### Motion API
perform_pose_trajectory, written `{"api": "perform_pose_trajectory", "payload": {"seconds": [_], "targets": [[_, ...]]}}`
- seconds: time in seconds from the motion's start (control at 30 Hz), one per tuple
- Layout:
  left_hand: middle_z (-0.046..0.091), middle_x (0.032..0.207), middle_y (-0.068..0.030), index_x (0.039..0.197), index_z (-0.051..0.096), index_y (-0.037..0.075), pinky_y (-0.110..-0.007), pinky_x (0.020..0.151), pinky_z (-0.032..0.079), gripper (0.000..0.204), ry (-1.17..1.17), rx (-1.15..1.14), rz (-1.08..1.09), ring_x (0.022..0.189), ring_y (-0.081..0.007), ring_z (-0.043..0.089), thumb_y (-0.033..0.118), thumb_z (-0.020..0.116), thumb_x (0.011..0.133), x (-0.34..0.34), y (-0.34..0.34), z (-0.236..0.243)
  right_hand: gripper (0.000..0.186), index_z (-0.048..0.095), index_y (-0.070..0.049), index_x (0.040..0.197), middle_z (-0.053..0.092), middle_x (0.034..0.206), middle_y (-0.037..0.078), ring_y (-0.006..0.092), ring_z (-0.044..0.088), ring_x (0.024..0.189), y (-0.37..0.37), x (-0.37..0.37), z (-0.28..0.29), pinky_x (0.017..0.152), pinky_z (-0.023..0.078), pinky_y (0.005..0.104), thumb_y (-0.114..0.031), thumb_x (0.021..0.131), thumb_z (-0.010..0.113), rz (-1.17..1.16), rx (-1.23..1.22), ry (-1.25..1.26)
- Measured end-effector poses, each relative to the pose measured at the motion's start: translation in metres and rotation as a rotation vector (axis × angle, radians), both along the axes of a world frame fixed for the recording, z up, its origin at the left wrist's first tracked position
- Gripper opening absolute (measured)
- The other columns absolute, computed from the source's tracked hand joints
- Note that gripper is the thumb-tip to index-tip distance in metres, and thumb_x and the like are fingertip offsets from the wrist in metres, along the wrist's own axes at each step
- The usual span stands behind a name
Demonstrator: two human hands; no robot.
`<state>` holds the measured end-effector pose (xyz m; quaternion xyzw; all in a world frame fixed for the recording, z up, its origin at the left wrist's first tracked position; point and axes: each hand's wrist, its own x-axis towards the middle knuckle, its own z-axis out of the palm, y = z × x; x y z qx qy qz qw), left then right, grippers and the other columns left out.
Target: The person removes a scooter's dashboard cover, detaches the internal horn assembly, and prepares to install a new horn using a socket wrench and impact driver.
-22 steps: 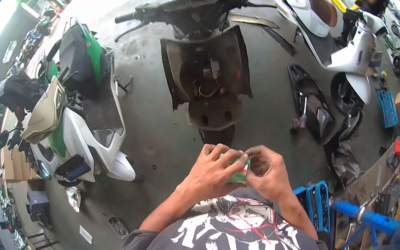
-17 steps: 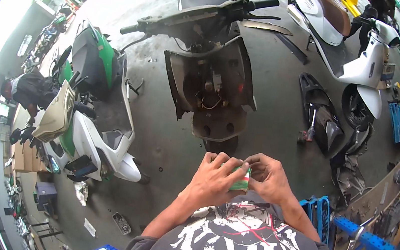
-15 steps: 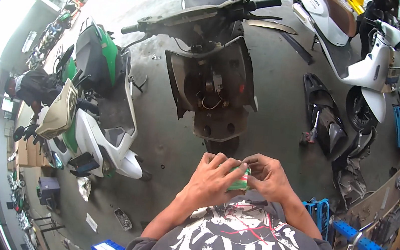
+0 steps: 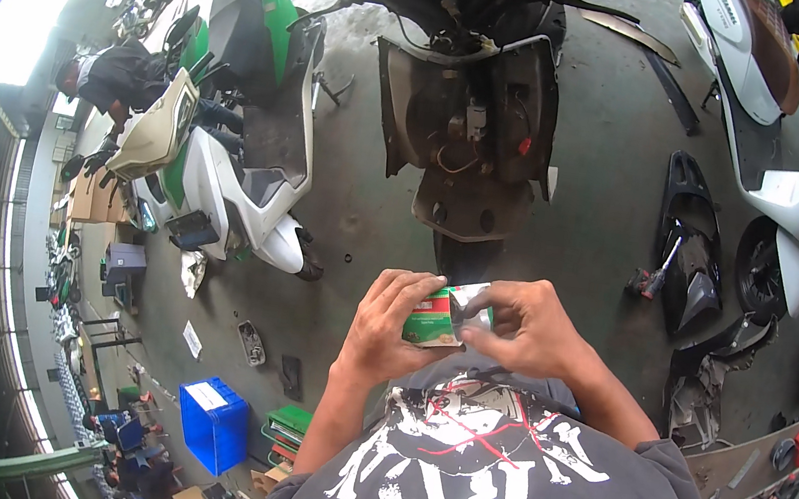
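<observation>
A small green, red and white cardboard box [image 4: 428,322] is held in front of my chest. My left hand [image 4: 378,323] wraps round its left side, fingers over the top edge and thumb underneath. At the box's right end, my right hand [image 4: 532,330] has its thumb and forefinger bent in a pinch against the end. A pale, shiny patch [image 4: 476,294] shows by those fingers; whether it is a flap or something inside, I cannot tell. Beyond my hands stands a scooter [image 4: 471,203] with its front panels off and wires exposed.
On the left, a person [image 4: 124,82] bends beside a white and green scooter [image 4: 271,192]. Black body panels [image 4: 692,253] and a red-and-black power tool [image 4: 653,278] lie on the floor to the right. A blue bin [image 4: 213,427] stands at the lower left. Another white scooter [image 4: 795,196] is far right.
My view has shifted downward and to the left. The box has turned so a broad printed face shows. My right fingers have moved to its right end, while the left hand keeps hold.
</observation>
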<state>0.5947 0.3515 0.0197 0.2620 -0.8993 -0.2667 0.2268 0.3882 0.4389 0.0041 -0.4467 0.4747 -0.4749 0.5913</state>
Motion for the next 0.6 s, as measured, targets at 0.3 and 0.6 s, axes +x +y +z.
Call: {"api": "perform_pose_trajectory", "payload": {"seconds": [0.3,0.6], "targets": [[0.067,0.111,-0.008,0.116,0.064,0.007,-0.041,0.086,0.049,0.066,-0.019,-0.354,0.069,0.098,-0.0285,0.062,0.018,0.09,0.056,-0.006,0.01,-0.017,0.026,0.068,0.007,0.106,0.07,0.087,0.022,0.0168,0.067,0.064,0.003,0.02,-0.011,0.063,0.056,0.0296,-0.009,0.087,0.069,-0.262,-0.131,0.442],[0.065,0.115,-0.007,0.122,0.061,0.009,-0.041,0.088,0.047,0.071,-0.15,-0.217,-0.087,0.102,-0.0286,0.06,0.024,0.088,0.057,-0.027,-0.037,-0.014,0.008,0.07,0.003,0.09,0.072,0.096,0.009,0.0035,0.058,0.07,-0.014,0.035,-0.038,0.062,0.047,0.0212,-0.004,0.088,0.07,-0.56,0.14,0.044]]}}
